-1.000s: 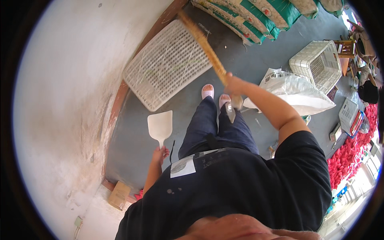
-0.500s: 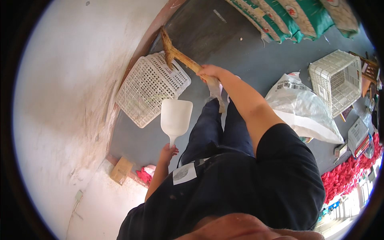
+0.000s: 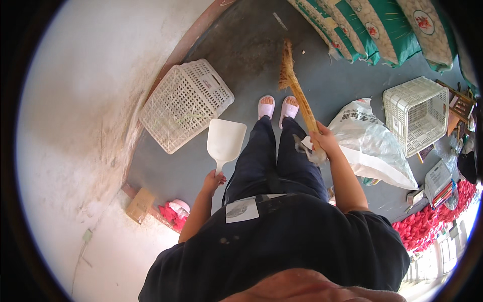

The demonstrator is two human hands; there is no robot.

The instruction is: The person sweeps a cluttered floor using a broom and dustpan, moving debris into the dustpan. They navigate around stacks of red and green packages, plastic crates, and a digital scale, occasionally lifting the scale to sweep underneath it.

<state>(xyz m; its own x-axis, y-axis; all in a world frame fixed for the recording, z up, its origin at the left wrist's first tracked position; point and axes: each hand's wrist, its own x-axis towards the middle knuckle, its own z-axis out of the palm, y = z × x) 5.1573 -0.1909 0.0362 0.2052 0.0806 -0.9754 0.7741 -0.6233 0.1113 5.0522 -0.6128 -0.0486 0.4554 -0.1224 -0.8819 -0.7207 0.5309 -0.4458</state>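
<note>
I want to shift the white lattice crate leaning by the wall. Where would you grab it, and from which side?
Grip the white lattice crate at the slot handle in its rim near the upper right corner, coming from the open floor side on the right. It seems to lean against the wall on its left, so that edge is probably blocked, and the lattice offers only small holes. Both hands are busy: left hand with the white scoop, right hand with the broom.

Grey concrete floor (image 3: 251,55), stained white wall (image 3: 75,100), w/ daylight.

A flat white plastic scoop (image 3: 225,141) is held upright by its handle. A straw-bristled broom with a wooden handle (image 3: 297,93) slants, bristles touching the grey floor (image 3: 347,85).
</note>
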